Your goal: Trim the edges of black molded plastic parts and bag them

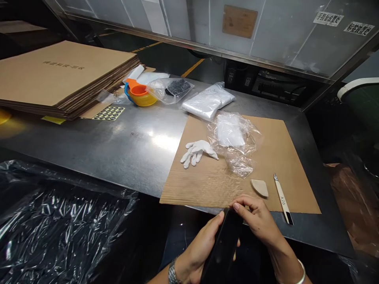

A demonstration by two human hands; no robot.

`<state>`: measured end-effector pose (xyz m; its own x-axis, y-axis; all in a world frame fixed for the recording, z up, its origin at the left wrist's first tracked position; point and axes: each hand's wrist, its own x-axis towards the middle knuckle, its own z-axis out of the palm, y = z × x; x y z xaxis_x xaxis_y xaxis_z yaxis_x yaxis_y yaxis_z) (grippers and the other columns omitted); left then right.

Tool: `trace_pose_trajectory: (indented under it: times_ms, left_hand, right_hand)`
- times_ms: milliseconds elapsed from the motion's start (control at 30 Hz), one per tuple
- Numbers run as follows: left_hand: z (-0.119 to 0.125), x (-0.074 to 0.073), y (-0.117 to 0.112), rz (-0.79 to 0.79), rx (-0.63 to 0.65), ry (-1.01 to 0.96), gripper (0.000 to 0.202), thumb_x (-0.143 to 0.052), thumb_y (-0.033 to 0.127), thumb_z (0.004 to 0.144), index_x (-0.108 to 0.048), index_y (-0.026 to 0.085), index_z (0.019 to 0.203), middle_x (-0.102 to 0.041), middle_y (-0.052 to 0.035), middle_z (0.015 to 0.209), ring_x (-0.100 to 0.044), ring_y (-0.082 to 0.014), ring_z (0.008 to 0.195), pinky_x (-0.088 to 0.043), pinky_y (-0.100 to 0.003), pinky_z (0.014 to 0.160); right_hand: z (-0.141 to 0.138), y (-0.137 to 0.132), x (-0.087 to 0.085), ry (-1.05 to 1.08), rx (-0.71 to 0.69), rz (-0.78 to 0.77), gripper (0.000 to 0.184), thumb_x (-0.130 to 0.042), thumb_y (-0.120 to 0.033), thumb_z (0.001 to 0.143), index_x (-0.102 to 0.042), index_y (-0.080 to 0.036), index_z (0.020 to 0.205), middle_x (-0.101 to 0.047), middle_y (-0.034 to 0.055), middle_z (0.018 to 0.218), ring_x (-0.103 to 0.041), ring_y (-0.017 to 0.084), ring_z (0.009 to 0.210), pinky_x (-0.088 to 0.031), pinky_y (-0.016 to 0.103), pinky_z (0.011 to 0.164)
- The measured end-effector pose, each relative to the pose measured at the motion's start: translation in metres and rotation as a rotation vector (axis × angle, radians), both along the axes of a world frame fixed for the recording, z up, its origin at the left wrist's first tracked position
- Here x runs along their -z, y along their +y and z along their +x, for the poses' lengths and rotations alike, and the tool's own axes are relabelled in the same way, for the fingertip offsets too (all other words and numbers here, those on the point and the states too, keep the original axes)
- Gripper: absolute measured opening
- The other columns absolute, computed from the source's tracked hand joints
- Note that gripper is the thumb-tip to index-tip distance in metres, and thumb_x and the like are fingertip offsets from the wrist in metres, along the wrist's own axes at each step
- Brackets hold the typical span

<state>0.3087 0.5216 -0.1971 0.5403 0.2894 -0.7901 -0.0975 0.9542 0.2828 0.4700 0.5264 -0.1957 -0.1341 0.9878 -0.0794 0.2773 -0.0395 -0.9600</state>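
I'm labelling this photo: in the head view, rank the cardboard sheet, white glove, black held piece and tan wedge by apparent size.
Cardboard sheet
Black held piece, partly covered
White glove
Tan wedge

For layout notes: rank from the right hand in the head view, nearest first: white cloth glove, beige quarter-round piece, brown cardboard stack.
1. Beige quarter-round piece: just beyond the right hand.
2. White cloth glove: ahead, left.
3. Brown cardboard stack: far left.

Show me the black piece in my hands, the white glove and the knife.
Black piece (224, 245), head view: middle of its face.
White glove (200, 148), head view: near its middle.
Knife (282, 198), head view: pale handle.
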Motion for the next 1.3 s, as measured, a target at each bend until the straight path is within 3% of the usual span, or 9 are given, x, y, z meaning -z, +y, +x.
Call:
trace_pose_trajectory:
  times_ms: [133, 300, 500, 633, 767, 867, 1033, 1200, 1300]
  left_hand:
    - [-0.003, 0.001, 0.003, -0.043, -0.053, -0.011, 0.06, -0.036, 0.055, 0.088, -0.067, 0.006, 0.073, -0.057, -0.0066, 0.051, -0.053, -0.0104, 0.04, -0.039, -0.017, 0.038]
    - [-0.001, -0.003, 0.005, -0.074, -0.231, -0.137, 0.039, -0.041, 0.041, 0.091, -0.063, 0.015, 0.108, -0.066, -0.0066, 0.064, -0.058, -0.0117, 0.047, -0.046, -0.02, 0.047]
    - [0.001, 0.006, -0.006, 0.201, -0.255, -0.049, 0.044, -0.056, 0.036, 0.084, -0.052, 0.023, 0.126, -0.067, -0.0079, 0.099, -0.061, -0.0145, 0.063, -0.05, -0.026, 0.059]
    - [-0.001, 0.011, -0.006, 0.239, -0.212, 0.024, 0.053, -0.052, 0.043, 0.085, -0.043, 0.023, 0.134, -0.066, -0.0049, 0.077, -0.058, -0.0132, 0.055, -0.047, -0.024, 0.053]
    - [-0.002, 0.008, 0.003, 0.192, -0.339, -0.024, 0.05, -0.052, 0.04, 0.086, -0.045, 0.023, 0.133, -0.066, -0.0059, 0.084, -0.06, -0.0132, 0.061, -0.049, -0.024, 0.059]
    - [-0.004, 0.005, 0.011, 0.161, -0.439, -0.042, 0.049, -0.047, 0.041, 0.089, -0.041, 0.026, 0.135, -0.065, -0.0048, 0.079, -0.061, -0.0138, 0.061, -0.05, -0.026, 0.062]
    - [-0.009, 0.005, 0.023, 0.051, -0.447, -0.173, 0.044, -0.039, 0.044, 0.091, -0.04, 0.031, 0.134, -0.058, -0.0007, 0.062, -0.056, -0.012, 0.049, -0.047, -0.024, 0.052]
    - [-0.015, 0.004, 0.031, -0.038, -0.394, -0.222, 0.042, -0.044, 0.043, 0.089, -0.057, 0.015, 0.117, -0.061, -0.0052, 0.065, -0.057, -0.0129, 0.048, -0.045, -0.02, 0.046]
    - [-0.017, 0.003, 0.033, -0.006, -0.404, -0.228, 0.041, -0.04, 0.044, 0.09, -0.053, 0.02, 0.121, -0.061, -0.0045, 0.066, -0.057, -0.0124, 0.047, -0.044, -0.02, 0.045]
  right_hand:
    - [-0.004, -0.014, 0.003, -0.045, -0.035, 0.063, 0.021, -0.053, -0.03, 0.087, -0.061, -0.021, 0.104, -0.061, 0.0049, 0.099, -0.055, 0.017, 0.094, -0.045, 0.029, 0.082]
    - [-0.019, -0.044, 0.014, -0.25, 0.066, 0.025, 0.058, -0.058, -0.029, 0.082, -0.035, -0.026, 0.134, -0.048, 0.0078, 0.126, -0.05, 0.021, 0.111, -0.047, 0.032, 0.088]
    - [-0.026, -0.044, 0.023, -0.113, 0.229, -0.183, 0.031, -0.042, -0.038, 0.091, -0.057, -0.016, 0.107, -0.065, 0.0055, 0.084, -0.058, 0.013, 0.058, -0.046, 0.024, 0.054]
    - [-0.023, -0.032, 0.023, 0.022, 0.24, -0.242, 0.037, -0.046, -0.045, 0.089, -0.063, -0.015, 0.1, -0.066, 0.004, 0.073, -0.057, 0.012, 0.05, -0.043, 0.023, 0.046]
    - [-0.036, -0.039, 0.032, 0.056, 0.251, -0.169, 0.041, -0.049, -0.038, 0.088, -0.05, -0.019, 0.124, -0.06, 0.0105, 0.116, -0.062, 0.02, 0.093, -0.052, 0.03, 0.076]
    - [-0.049, -0.051, 0.036, 0.067, 0.142, -0.087, 0.063, -0.051, -0.027, 0.086, -0.022, -0.026, 0.142, -0.032, 0.0083, 0.144, -0.035, 0.022, 0.13, -0.036, 0.039, 0.104]
    - [-0.048, -0.058, 0.031, 0.328, -0.05, -0.138, 0.075, -0.056, -0.031, 0.084, -0.011, -0.034, 0.144, -0.012, 0.0018, 0.152, -0.014, 0.022, 0.138, -0.026, 0.039, 0.109]
    - [-0.029, -0.049, 0.026, 0.403, 0.012, -0.255, 0.046, -0.054, -0.041, 0.086, -0.045, -0.034, 0.13, -0.043, 0.0044, 0.138, -0.046, 0.021, 0.119, -0.039, 0.036, 0.098]
    - [-0.023, -0.042, 0.025, 0.357, 0.16, -0.293, 0.036, -0.05, -0.042, 0.088, -0.054, -0.028, 0.122, -0.062, 0.0066, 0.114, -0.058, 0.019, 0.101, -0.043, 0.035, 0.094]
